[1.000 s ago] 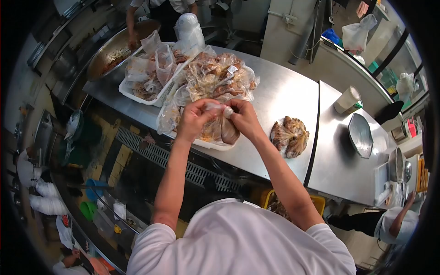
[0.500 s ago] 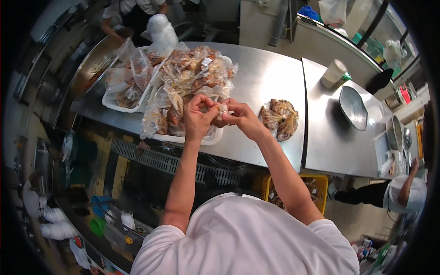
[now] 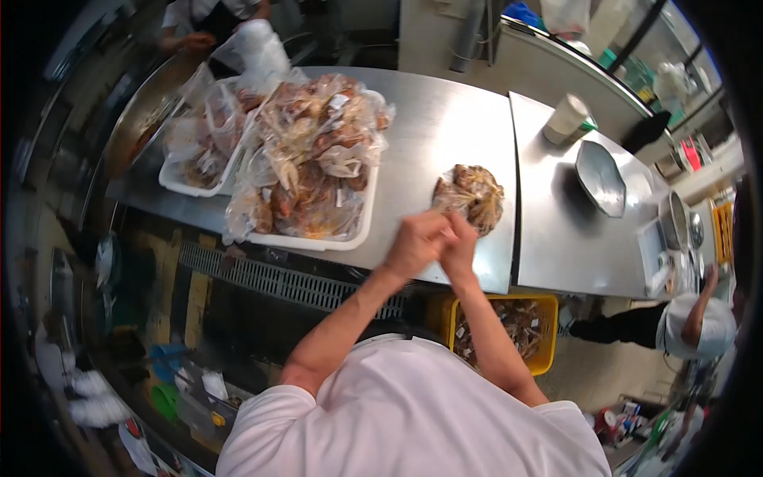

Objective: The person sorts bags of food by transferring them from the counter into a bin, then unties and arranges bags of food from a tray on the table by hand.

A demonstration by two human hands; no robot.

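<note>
My left hand [image 3: 418,245] and my right hand [image 3: 458,248] are closed and pressed together above the steel table's front edge. Motion blurs them slightly, and whatever sits between the fingers is hidden. Just beyond them lies a knotted clear plastic bag of brown food [image 3: 473,199], overlapped by the fingertips in this view. To the left of my hands, a white plastic tray [image 3: 366,226] is heaped with clear bags of reddish-brown food [image 3: 314,159].
A smaller white basket [image 3: 171,179] with bags adjoins the tray. Below the table edge stands a yellow crate [image 3: 548,334] of bagged food. A dark plate [image 3: 600,179] and a jar [image 3: 567,119] occupy the right table. Co-workers stand at upper left and far right.
Both hands have moved right and towards me, from over the tray to beside the single bag. The whitish plastic pinched between them earlier is now hidden. The view has shifted slightly.
</note>
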